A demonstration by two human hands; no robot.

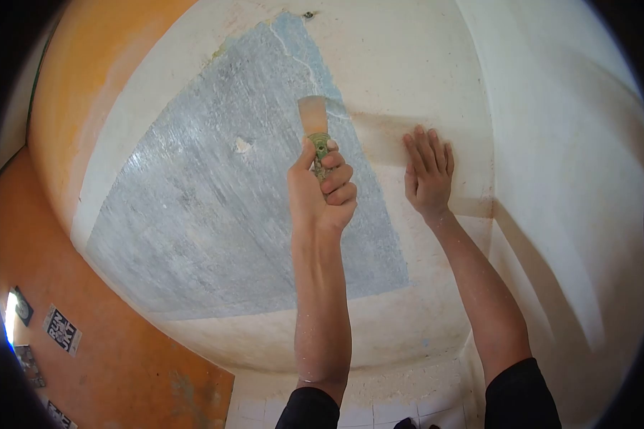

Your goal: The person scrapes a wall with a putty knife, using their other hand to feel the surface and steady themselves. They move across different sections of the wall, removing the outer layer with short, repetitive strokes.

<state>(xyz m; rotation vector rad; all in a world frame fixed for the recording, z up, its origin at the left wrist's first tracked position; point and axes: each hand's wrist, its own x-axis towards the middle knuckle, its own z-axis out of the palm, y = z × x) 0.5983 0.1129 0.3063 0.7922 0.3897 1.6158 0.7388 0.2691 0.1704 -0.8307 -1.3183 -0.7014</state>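
Observation:
My left hand (323, 187) is wrapped round the green handle of a putty knife (313, 116), palm side toward me. The blade points up and overlaps the right part of a blue-grey patch (215, 207) on the white wall. Close by the blade, a ragged pale edge of paint runs along the patch's upper right. Farther right, my right hand (429, 171) rests flat on the white wall surface (401, 79), fingers stretched out and holding nothing.
A small dark fitting (308, 14) sits high on the wall. White chipped spot (244, 145) shows within the patch. To the left is an orange wall (129, 336) with stickers (62, 330). A white side wall (572, 179) meets at the right corner; white tiles (386, 413) lie below.

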